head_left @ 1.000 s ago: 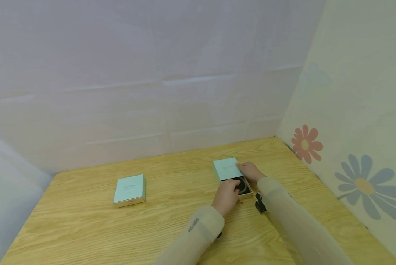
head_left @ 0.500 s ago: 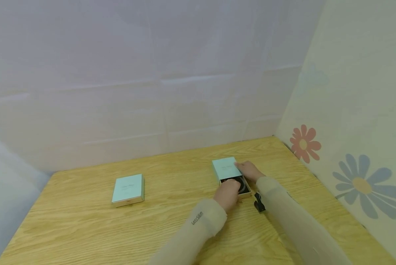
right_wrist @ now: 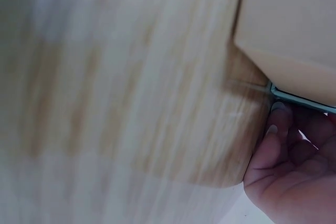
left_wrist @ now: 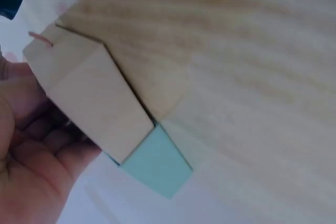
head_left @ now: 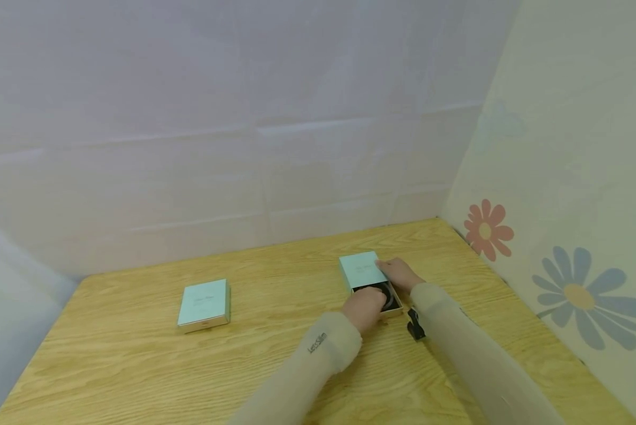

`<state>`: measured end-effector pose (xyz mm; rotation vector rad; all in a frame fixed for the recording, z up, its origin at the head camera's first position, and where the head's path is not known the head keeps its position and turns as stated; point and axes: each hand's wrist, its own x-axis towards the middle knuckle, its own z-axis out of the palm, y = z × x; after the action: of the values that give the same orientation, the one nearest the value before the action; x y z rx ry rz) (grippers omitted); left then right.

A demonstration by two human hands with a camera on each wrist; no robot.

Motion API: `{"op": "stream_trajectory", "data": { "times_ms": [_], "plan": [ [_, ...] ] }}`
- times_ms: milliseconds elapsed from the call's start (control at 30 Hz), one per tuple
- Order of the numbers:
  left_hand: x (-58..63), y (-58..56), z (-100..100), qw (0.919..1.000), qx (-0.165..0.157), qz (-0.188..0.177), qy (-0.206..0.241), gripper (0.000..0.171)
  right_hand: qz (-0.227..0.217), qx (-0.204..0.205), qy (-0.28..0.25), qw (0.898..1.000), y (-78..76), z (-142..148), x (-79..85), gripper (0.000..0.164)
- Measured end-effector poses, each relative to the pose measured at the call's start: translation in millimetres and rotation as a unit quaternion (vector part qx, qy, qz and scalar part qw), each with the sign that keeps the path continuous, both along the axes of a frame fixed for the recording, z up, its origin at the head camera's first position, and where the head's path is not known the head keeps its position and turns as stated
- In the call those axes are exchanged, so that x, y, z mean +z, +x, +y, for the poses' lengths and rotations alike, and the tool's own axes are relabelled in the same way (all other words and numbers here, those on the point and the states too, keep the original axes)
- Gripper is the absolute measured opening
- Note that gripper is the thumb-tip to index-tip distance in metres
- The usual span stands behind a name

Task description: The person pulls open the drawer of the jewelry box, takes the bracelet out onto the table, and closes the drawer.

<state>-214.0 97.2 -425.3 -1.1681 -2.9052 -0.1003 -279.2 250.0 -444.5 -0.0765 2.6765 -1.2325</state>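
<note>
A pale mint box (head_left: 361, 268) lies at the right of the table, its beige drawer (left_wrist: 100, 103) slid partly out toward me. A dark ring-shaped item (head_left: 388, 296) shows on the black lining inside. My left hand (head_left: 364, 307) reaches over the drawer's near left side with curled fingers inside; its fingertips are hidden, so whether they pinch anything is unclear. At the box's right side, my right hand (head_left: 400, 274) grips the mint sleeve, thumb on top. The right wrist view shows its fingers (right_wrist: 270, 150) low against the sleeve's edge.
Another mint box (head_left: 205, 304), closed, lies on the left of the wooden table (head_left: 137, 366). A small black device (head_left: 416, 324) is beside the right sleeve. A ribbon tab (left_wrist: 41, 38) sticks out of the drawer's front. Walls stand behind and at the right.
The left hand has moved slightly deeper into the drawer, and its fingertips have gone out of sight. The right hand keeps its grip on the box. The view has shifted slightly.
</note>
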Motion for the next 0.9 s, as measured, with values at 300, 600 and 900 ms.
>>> {"op": "stream_trajectory", "data": {
  "times_ms": [300,600,900],
  "plan": [
    [2.8,-1.8,0.7,0.9973,-0.013,0.004,-0.073,0.025,0.001,0.004,-0.006,1.000,-1.3,0.6,-1.9,0.049],
    [-2.7,-5.0,-0.1,0.9905,-0.058,0.057,-0.111,0.024,-0.003,0.006,0.000,1.000,1.3,0.7,2.4,0.048],
    [-1.4,-3.0,-1.4,0.9909,-0.057,0.072,-0.098,0.023,-0.012,0.002,-0.013,1.000,-0.3,0.2,-0.3,0.048]
  ]
}}
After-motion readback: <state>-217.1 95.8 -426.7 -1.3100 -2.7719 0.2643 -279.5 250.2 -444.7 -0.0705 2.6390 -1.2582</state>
